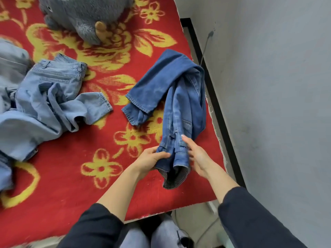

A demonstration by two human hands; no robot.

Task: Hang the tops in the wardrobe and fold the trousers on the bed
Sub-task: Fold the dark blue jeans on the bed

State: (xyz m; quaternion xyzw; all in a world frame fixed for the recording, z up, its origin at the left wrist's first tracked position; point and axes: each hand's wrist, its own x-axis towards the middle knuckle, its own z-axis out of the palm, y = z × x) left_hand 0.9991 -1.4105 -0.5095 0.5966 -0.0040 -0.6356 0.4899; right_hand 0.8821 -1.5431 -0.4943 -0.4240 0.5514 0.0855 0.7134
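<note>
Dark blue jeans [172, 92] lie bunched on the right side of the bed [68, 167], their legs doubled back toward the middle and the waistband nearest me. My left hand [150, 159] grips the left part of the waistband, thumb over the denim. My right hand [197, 156] lies against the waistband's right side with straight fingers. Light blue jeans [53, 93] lie crumpled at the left.
A grey plush toy [84, 17] sits at the head of the red and yellow flowered blanket. More pale denim is heaped at the far left edge [10, 63]. A grey wall [268, 86] and a narrow floor gap run along the bed's right side.
</note>
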